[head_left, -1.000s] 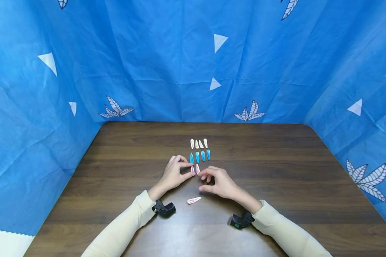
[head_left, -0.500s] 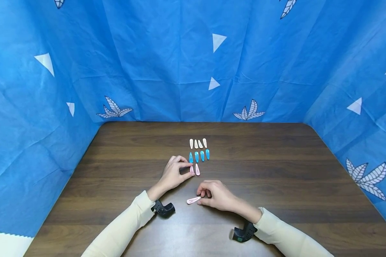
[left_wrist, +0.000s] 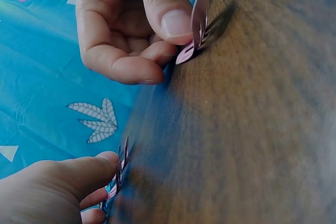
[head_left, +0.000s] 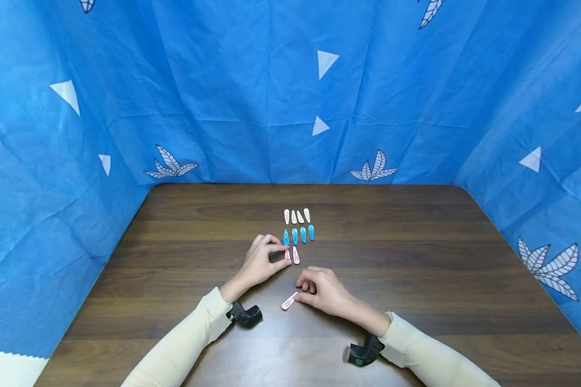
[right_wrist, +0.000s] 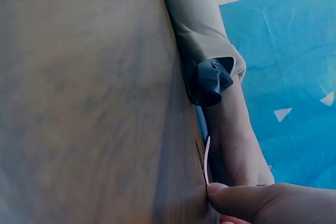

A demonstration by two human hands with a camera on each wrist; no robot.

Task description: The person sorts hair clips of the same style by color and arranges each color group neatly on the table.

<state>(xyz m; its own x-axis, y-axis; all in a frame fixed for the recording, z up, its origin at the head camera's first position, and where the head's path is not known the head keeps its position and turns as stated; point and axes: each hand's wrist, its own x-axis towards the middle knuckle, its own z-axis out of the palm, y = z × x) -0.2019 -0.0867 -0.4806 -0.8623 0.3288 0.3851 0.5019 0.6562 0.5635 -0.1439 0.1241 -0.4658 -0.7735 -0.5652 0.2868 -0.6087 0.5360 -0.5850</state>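
Observation:
My left hand (head_left: 260, 263) rests at the near row, thumb and index finger at the two ends of a pink snap hair clip (head_left: 287, 255), pinching it. Beside that lies another pink hair clip (head_left: 296, 255). Closer to me, my right hand (head_left: 325, 292) holds a loose pink hair clip (head_left: 289, 301) by its right end, and the clip slants up to the right. In the left wrist view, the right thumb presses against this clip (left_wrist: 199, 17), which looks tipped up above its shadow; the index finger is mostly hidden. The right wrist view shows the clip (right_wrist: 207, 158) edge-on at the thumb.
Beyond the pink clips lies a row of several blue hair clips (head_left: 303, 235), and behind it a row of several cream hair clips (head_left: 300, 217). The brown wooden table (head_left: 416, 258) is bordered by a blue patterned cloth (head_left: 242, 80). Black wrist cameras (head_left: 366, 352) sit at both cuffs.
My right hand has come back from the pink row toward me and taken hold of the loose pink clip, which has turned steeper. The left hand stays at its clip.

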